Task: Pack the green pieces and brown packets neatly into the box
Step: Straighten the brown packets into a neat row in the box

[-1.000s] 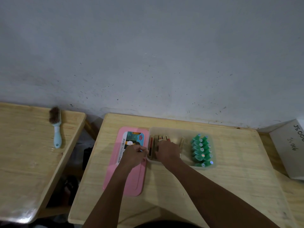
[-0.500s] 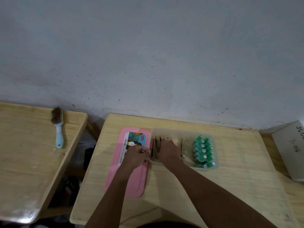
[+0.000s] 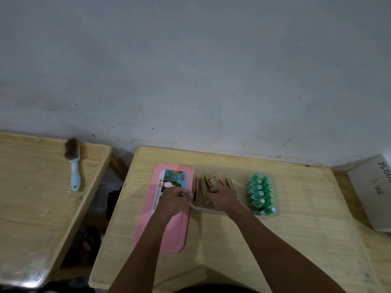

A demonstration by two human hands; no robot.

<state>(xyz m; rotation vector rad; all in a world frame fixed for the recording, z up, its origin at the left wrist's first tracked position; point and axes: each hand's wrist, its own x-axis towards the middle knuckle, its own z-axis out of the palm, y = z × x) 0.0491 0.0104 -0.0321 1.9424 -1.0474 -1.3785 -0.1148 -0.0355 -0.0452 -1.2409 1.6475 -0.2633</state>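
head view looks down on a wooden table [image 3: 296, 229] set against a pale wall. a clear plastic box [image 3: 234, 169] sits toward the far middle of the table. in its right end the green pieces [image 3: 260, 194] are packed in tidy rows; in its left part the brown packets [image 3: 208, 185] stand on edge, some leaning, not yet lined up. the right hand [image 3: 223, 198] reaches into the box, fingers curled down among the packets and touching them; whether they grip one, i cannot tell. the left hand [image 3: 174, 200] rests at the box's left wall, fingers closed in a loose fist at the rim, seemingly pinching it. under that hand lies a pink lid [image 3: 167, 235] with a picture label, flat on the table just left of the box. on a separate table at left lies a brush [image 3: 73, 163] with a pale blue handle. a white carton [image 3: 374, 193] sits at the right edge.
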